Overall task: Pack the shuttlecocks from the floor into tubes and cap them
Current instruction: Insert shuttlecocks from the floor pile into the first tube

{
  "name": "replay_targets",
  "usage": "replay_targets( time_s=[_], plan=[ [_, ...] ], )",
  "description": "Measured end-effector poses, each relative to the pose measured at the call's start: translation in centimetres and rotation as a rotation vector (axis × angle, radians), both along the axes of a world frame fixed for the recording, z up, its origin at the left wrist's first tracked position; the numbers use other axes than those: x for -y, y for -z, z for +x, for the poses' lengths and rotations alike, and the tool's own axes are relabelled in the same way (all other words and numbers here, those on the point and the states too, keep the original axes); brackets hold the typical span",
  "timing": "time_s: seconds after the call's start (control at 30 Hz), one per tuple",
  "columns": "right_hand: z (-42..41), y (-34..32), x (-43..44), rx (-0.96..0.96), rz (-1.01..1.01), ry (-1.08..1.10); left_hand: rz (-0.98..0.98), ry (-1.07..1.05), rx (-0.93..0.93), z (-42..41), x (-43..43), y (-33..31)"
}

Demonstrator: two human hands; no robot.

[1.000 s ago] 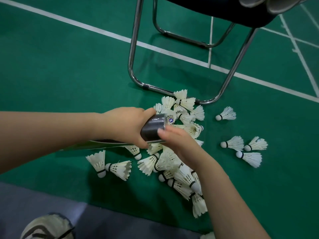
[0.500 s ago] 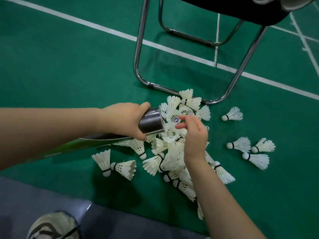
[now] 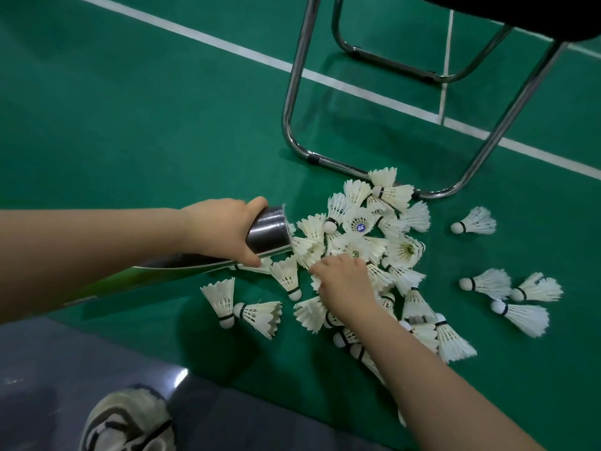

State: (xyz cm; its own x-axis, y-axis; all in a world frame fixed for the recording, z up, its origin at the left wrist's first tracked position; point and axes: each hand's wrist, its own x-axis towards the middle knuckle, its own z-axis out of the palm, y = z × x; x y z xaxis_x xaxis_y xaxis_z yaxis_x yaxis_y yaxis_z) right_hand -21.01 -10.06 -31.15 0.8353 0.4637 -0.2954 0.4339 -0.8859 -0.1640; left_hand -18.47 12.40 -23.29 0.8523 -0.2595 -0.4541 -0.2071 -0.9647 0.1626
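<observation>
The pile point(image 3: 374, 236) of shuttlecocks lies on the floor point(image 3: 162, 125), its far edge touching the chair frame point(image 3: 292, 102) behind it. The tube point(image 3: 268, 231), held in the left grip point(image 3: 218, 229), slants in from the left with its end at the pile's edge, and the right grip point(image 3: 344, 284) rests on the pile's near side. Four strays point(image 3: 484, 283) lie apart to the right, a pair point(image 3: 257, 315) near left, and a shoe point(image 3: 126, 421) nearest.

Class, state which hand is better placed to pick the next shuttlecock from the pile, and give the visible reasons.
Right. The right hand rests on the shuttlecock pile, fingers among the feathers. The left hand grips the tube near the end facing the pile, so it is occupied.
</observation>
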Motion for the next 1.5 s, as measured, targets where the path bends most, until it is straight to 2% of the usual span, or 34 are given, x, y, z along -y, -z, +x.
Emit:
replay_targets(
  time_s=[0.13, 0.2, 0.27, 0.37, 0.5, 0.57, 0.67, 0.87, 1.0, 1.23, 1.33, 1.5],
  plan=[
    [0.6, 1.6, -0.4, 0.087, -0.456, -0.372, 0.011, 0.007, 0.010, -0.1, -0.3, 0.3],
    [1.2, 1.9, -0.3, 0.110, -0.554, -0.427, 0.014, 0.012, 0.007, -0.1, -0.4, 0.5],
    [1.8, 1.7, -0.3, 0.115, -0.545, -0.400, 0.015, 0.004, -0.004, -0.1, -0.6, 0.7],
    [2.4, 0.8, -0.3, 0.153, -0.287, -0.255, 0.003, 0.002, -0.013, 0.1, -0.6, 0.8],
    [2.9, -1.0, 0.3, 0.174, 0.401, 0.390, -0.014, 0.012, 0.003, 0.4, -0.3, 0.7],
    [2.7, -1.8, 0.2, 0.154, 0.722, 0.637, -0.007, 0.018, -0.002, 0.5, -0.1, 0.8],
    [2.1, -3.3, -0.8, 0.175, 0.982, 0.744, 0.001, 0.033, -0.007, 0.3, 0.4, 0.6],
    [0.0, -5.8, -2.8, 0.122, 1.222, 0.878, -0.027, 0.031, 0.017, -0.1, 1.2, -0.2],
    [-1.2, -6.0, -2.7, 0.024, 1.274, 0.966, -0.063, 0.022, 0.038, -0.3, 1.7, -0.7],
    [-1.5, -7.8, -1.4, -0.424, 1.281, 0.676, -0.067, 0.075, 0.049, -1.0, 3.1, -1.4],
    [-1.2, -8.3, -0.6, -0.446, 1.317, 0.715, -0.079, 0.074, 0.050, -1.0, 3.4, -1.7],
    [-0.8, -8.5, 0.0, -0.373, 1.329, 0.778, -0.110, 0.071, 0.057, -1.0, 3.8, -2.0]
  ],
)
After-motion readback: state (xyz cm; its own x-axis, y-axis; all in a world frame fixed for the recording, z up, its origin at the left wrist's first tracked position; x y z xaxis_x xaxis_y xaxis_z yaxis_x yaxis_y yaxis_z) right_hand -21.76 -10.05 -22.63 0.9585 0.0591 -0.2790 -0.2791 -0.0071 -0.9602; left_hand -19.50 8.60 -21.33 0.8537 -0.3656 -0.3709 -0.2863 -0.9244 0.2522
